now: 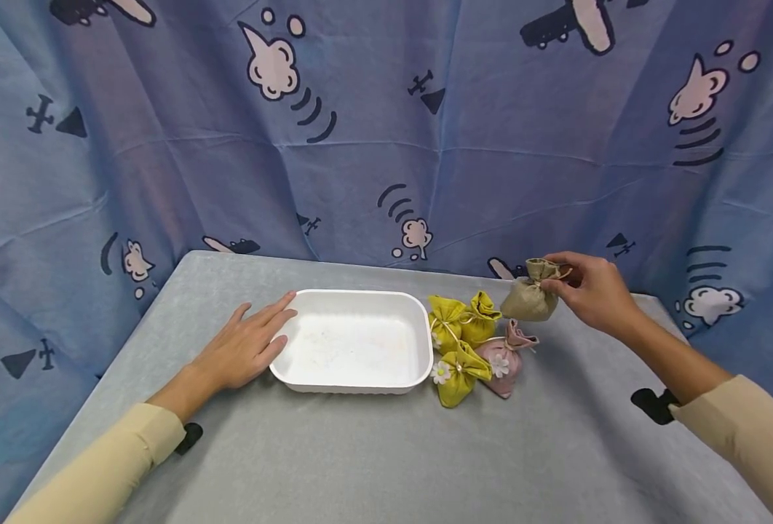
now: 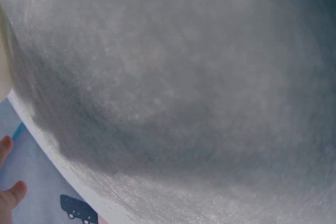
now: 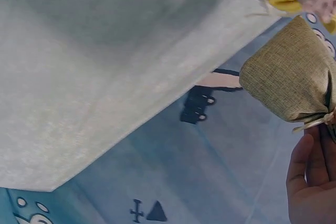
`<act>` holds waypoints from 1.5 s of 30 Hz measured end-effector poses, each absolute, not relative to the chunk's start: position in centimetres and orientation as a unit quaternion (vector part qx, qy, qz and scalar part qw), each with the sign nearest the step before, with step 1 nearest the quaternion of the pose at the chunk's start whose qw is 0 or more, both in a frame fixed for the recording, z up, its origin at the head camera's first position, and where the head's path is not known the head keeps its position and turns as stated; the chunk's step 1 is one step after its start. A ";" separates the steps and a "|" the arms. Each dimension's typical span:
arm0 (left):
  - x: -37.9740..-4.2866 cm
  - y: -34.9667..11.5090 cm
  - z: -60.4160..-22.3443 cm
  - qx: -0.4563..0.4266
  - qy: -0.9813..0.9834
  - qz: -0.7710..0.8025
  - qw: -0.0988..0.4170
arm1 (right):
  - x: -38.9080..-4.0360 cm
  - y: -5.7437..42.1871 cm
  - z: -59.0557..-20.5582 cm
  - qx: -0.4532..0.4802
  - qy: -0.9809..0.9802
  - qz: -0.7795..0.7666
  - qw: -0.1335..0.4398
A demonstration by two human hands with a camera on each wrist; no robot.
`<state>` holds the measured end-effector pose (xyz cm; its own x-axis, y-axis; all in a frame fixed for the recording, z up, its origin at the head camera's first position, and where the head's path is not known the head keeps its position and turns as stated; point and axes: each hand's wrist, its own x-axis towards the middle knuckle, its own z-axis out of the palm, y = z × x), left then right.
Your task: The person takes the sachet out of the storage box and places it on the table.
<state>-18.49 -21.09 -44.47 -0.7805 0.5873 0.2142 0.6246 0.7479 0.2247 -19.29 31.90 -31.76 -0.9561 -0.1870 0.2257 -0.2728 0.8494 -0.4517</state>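
My right hand (image 1: 592, 291) pinches a brown drawstring pouch (image 1: 529, 298) by its tied neck, behind the pink pouch (image 1: 503, 356). In the right wrist view the full body of the brown pouch (image 3: 289, 74) hangs out from the fingertips, above the table's far edge. My left hand (image 1: 245, 346) rests with spread, fairly straight fingers on the left rim of a white rectangular tray (image 1: 354, 388), which has nothing in it. The left wrist view catches only some fingertips (image 2: 18, 192) at its lower left.
Several yellow drawstring pouches, among them a front one (image 1: 457, 386) with a white flower, cluster against the tray's right side. The pink one lies beside them. A grey cloth covers the table (image 1: 373, 458), and a blue patterned curtain (image 1: 360, 145) hangs behind it.
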 end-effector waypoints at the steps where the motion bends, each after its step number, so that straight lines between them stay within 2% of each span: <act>1: -18.5 -21.1 -44.4 -0.324 -0.933 -0.143 0.065 | -19.2 32.0 -32.1 0.120 -0.958 0.246 0.086; 14: -18.5 -21.0 -44.5 -0.328 -0.932 -0.141 0.069 | -18.6 32.8 -35.8 0.117 -0.957 0.263 0.045; 23: -18.5 -20.9 -44.4 -0.333 -0.930 -0.139 0.071 | -18.0 33.3 -37.0 0.120 -0.955 0.269 0.020; 33: -18.5 -21.2 -43.9 -0.334 -0.932 -0.129 0.056 | -17.4 33.0 -35.9 0.149 -0.952 0.265 -0.037; 39: -18.7 -21.3 -42.8 -0.325 -0.938 -0.110 0.039 | -17.5 32.6 -34.1 0.113 -0.960 0.249 -0.058; 42: -19.1 -21.5 -41.9 -0.317 -0.939 -0.118 0.058 | -17.5 32.7 -33.8 0.087 -0.973 0.210 -0.049; 45: -19.8 -22.0 -41.1 -0.293 -0.942 -0.122 0.105 | -17.5 33.0 -33.8 0.072 -0.984 0.161 -0.006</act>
